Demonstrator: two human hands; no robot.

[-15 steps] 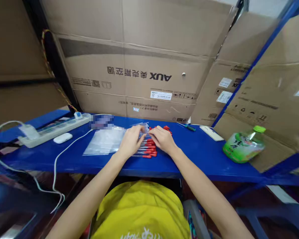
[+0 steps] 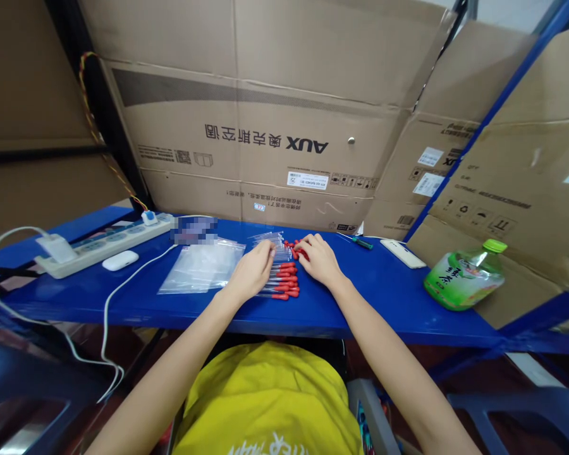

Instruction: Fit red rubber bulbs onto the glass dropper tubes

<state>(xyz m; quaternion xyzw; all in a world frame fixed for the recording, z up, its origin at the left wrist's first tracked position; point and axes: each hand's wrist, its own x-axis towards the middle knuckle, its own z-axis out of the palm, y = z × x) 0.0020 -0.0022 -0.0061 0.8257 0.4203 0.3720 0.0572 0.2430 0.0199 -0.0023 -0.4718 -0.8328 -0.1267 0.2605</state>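
Observation:
My left hand (image 2: 255, 270) has its fingertips pinched together over the near ends of a pile of thin clear tubes (image 2: 281, 248). What lies inside this pinch is covered by the fingers. Across from it, my right hand (image 2: 320, 259) curls its fingers down on a small heap of red rubber bulbs (image 2: 291, 245). A red bulb shows at those fingertips. Between my forearms lies a row of clear droppers with red bulbs (image 2: 284, 281), bulbs pointing right, partly covered by my left hand. Clear plastic bags (image 2: 201, 268) lie flat left of my left hand.
A white power strip (image 2: 118, 243), a white oval case (image 2: 120, 260) and a cable are at the left. To the right lie a green screwdriver (image 2: 361, 243), a white phone-like slab (image 2: 403, 253) and a green tea bottle (image 2: 464, 276). Cardboard (image 2: 265, 114) walls the blue table (image 2: 374, 297).
My hands have moved apart from where their fingertips met. The right has shifted onto the red bulbs, and the left has come down slightly beside the clear tubes.

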